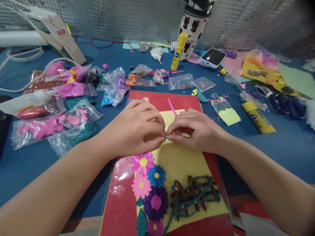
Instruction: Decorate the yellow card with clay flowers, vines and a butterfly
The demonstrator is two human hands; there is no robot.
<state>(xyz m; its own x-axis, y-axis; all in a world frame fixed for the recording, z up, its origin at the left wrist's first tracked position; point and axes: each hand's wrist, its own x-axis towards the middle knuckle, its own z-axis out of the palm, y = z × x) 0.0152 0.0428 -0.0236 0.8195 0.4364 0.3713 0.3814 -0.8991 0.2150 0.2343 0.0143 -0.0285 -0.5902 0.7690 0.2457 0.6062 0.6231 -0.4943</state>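
My left hand [145, 127] and my right hand [194, 129] meet fingertip to fingertip over a yellow sheet [189, 157]. Pinched between them is a tiny teal bit of clay [166, 137], mostly covered by the fingers. A thin pink tool [172, 107] sticks out behind my right hand; whether that hand grips it, I cannot tell. Below my hands, clay flowers [156, 176] in pink, blue and purple run down the sheet's left side. A brown clay fence [189, 193] wound with teal vine lies at the lower right. Under the sheet is a red folder [118, 200].
Bags of coloured clay [39, 126] crowd the left side of the blue table. Toward the back stand a carton [59, 36], a glue stick [179, 52] and a patterned tumbler [193, 29]. A phone [213, 58] and another glue stick [258, 117] are at the right.
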